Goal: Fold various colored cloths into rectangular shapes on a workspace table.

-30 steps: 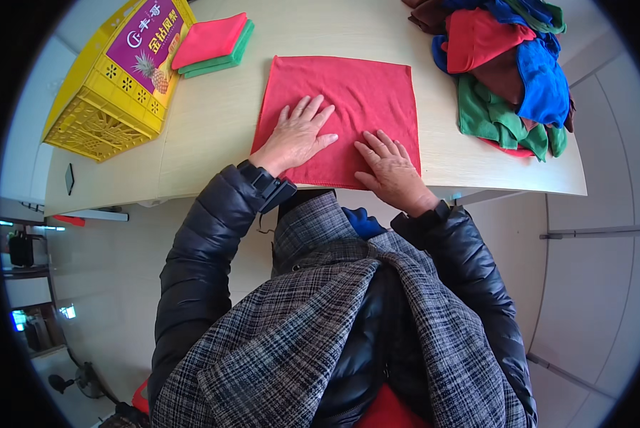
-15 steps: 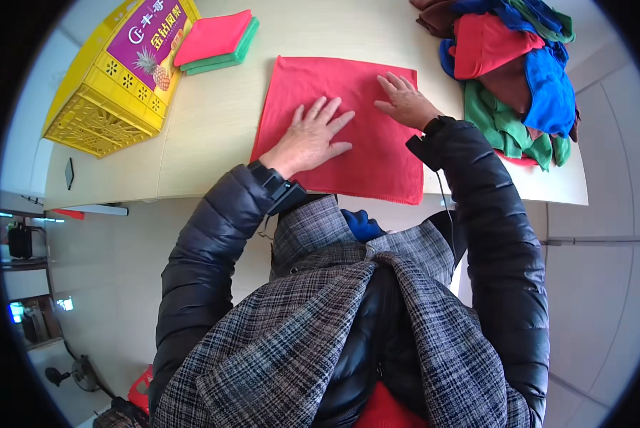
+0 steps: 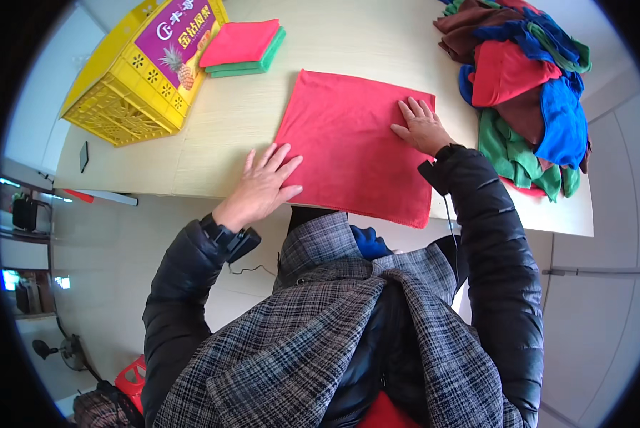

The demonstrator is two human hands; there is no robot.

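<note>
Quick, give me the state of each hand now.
Left hand: open, flat on the near left edge of the red cloth.
Right hand: open, flat on its right edge.

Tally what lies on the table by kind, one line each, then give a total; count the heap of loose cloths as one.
Spread red cloth, under both hands: 1
Folded cloths, red on green: 2
Heap of loose cloths: 1
Yellow crate: 1
Small dark flat object: 1
Total: 6
</note>
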